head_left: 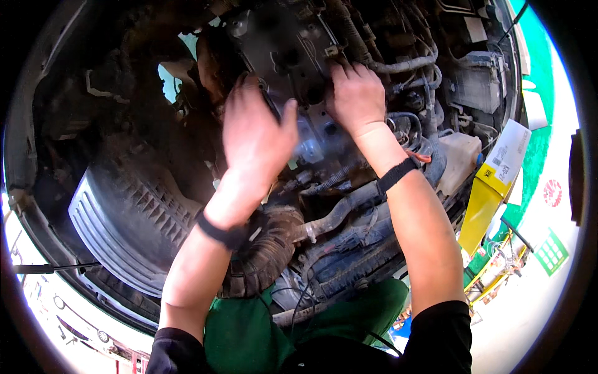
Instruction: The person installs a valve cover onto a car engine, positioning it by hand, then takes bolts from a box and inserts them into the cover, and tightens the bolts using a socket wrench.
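Observation:
In a car's open engine bay, a dark metal plate [271, 34] runs down the upper middle between my two hands. My left hand [255, 131] is at the plate's left edge, slightly blurred, its fingers reaching upward and its thumb held apart. My right hand [355, 100] is at the plate's right edge with fingers curled onto a dark part beside a small bracket; their tips are partly hidden and I cannot make out what they grip. Dark bands circle both wrists.
Around them are a black ribbed air housing [131, 218], a corrugated intake hose [261, 255], pipes [405, 65], a battery [476, 84] and a pale plastic reservoir [458, 165]. A yellow and white box [489, 199] lies along the right rim.

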Motion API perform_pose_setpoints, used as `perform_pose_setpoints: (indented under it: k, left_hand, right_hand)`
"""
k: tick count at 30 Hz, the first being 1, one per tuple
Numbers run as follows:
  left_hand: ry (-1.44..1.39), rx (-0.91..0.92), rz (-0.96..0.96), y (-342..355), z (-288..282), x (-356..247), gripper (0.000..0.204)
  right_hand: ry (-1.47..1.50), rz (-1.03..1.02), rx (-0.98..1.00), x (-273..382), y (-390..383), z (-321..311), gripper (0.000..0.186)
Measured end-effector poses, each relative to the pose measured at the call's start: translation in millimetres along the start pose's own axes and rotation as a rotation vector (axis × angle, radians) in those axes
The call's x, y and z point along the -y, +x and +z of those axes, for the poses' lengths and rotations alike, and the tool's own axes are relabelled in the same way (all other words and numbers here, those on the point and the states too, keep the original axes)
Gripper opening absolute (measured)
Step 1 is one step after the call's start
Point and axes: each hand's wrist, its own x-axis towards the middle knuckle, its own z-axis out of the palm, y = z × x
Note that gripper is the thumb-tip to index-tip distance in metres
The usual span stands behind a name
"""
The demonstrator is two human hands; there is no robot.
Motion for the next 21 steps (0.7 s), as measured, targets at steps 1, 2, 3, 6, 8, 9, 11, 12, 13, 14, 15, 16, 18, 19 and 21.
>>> perform_pose_setpoints:
  k: [1, 2, 3, 6, 8, 9, 11, 12, 13, 14, 15, 16, 18, 19, 21]
  left_hand:
    - [0.124, 0.002, 0.097, 6, 14, 1, 0.070]
    - [0.102, 0.002, 0.177, 14, 26, 2, 0.072]
    - [0.077, -0.001, 0.258, 20, 40, 0, 0.074]
    - [0.173, -0.074, 0.277, 16, 71, 1, 0.072]
    - [0.130, -0.097, 0.271, 16, 83, 6, 0.070]
    - [0.081, -0.111, 0.260, 14, 85, 6, 0.067]
    - [0.072, -0.092, 0.278, 13, 88, 11, 0.061]
    - [0.085, -0.098, 0.286, 16, 89, 11, 0.058]
    - [0.098, -0.104, 0.294, 17, 90, 11, 0.056]
    - [0.099, -0.099, 0.298, 14, 89, 12, 0.056]
    - [0.083, -0.103, 0.303, 13, 90, 11, 0.053]
    - [0.066, -0.106, 0.310, 12, 91, 10, 0.050]
    - [0.063, -0.108, 0.312, 14, 93, 9, 0.048]
    - [0.069, -0.111, 0.308, 16, 93, 9, 0.046]
    - [0.055, -0.114, 0.318, 16, 90, 12, 0.044]
  right_hand:
    - [0.012, -0.007, -0.014, 1, 1, -1, 0.030]
    - [0.020, -0.013, -0.027, 2, 1, -2, 0.031]
    - [0.018, -0.016, -0.034, 1, 1, -3, 0.031]
    - [0.058, 0.030, -0.007, 5, 1, -3, 0.032]
    - [0.063, 0.030, -0.009, 5, 3, -4, 0.032]
    - [0.067, 0.032, 0.001, 6, 1, -4, 0.031]
    - [0.062, 0.048, 0.010, 6, 4, -5, 0.030]
    - [0.056, 0.057, 0.012, 6, 6, -6, 0.029]
    - [0.059, 0.062, 0.014, 6, 4, -6, 0.029]
    - [0.062, 0.053, 0.003, 7, 1, -6, 0.029]
    - [0.055, 0.041, -0.010, 5, -1, -7, 0.029]
    - [0.090, 0.057, -0.019, 3, -2, -7, 0.029]
    - [0.147, 0.085, -0.004, -3, -1, -11, 0.029]
    - [0.215, 0.108, 0.010, -4, 0, -16, 0.029]
    - [0.442, 0.145, -0.167, -4, -5, -36, 0.034]
